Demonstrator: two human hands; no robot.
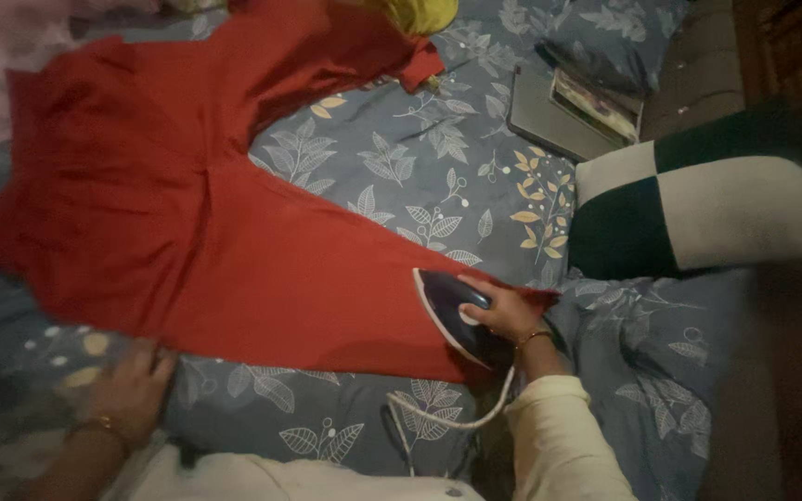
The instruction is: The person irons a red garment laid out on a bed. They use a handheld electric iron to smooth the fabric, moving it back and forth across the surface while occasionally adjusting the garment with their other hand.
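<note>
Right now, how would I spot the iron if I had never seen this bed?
Find the big red trousers spread over the grey leaf-print sheet. Follow the lower leg to its end on the right, where the right hand grips the iron. It is the only dark blue, pointed, hard thing there, with a white cord trailing from it.

1. A bed [401,176] covered by a grey-blue sheet printed with pale and yellow leaves fills the frame.
2. Red trousers [187,241] lie spread across its left and centre.
3. A dark iron [457,320] rests on the trouser leg, lower centre.
4. A flat book [573,111] lies upper right.
5. A checked green-and-white cushion [698,213] sits at right.
</note>
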